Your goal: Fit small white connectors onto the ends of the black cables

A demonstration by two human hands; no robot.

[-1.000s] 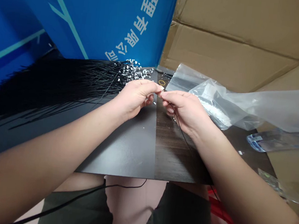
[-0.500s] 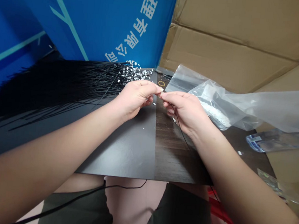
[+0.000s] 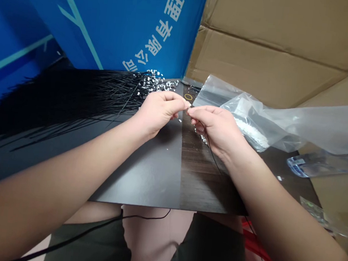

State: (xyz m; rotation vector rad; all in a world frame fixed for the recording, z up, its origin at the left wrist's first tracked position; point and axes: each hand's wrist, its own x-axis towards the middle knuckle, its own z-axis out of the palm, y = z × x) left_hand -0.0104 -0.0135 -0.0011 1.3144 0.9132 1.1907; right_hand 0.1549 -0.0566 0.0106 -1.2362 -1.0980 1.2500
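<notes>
My left hand (image 3: 163,112) is closed in a pinch, with a small whitish piece (image 3: 189,105) at the tips of its thumb and finger. Just to its right, my right hand (image 3: 213,124) pinches the end of a thin black wire (image 3: 211,150), which trails down across the table under my forearm. The two sets of fingertips almost meet; whether wire and piece touch is too small to tell. Behind my left hand lies a big heap of black wires (image 3: 73,92) with small white pieces (image 3: 154,81) at their ends. More loose white pieces (image 3: 203,138) lie beneath my right hand.
A clear plastic bag (image 3: 254,132) of white pieces lies beyond my right hand. A yellow ring (image 3: 188,96) rests at the back of the table (image 3: 144,185). A blue printed panel (image 3: 135,20) and cardboard (image 3: 277,46) rise behind. Another clear packet (image 3: 327,163) is at the right.
Both hands stay nearly in place. My right hand has shifted slightly rightward and its lower fingers have curled a little, so more loose white pieces show below it.
</notes>
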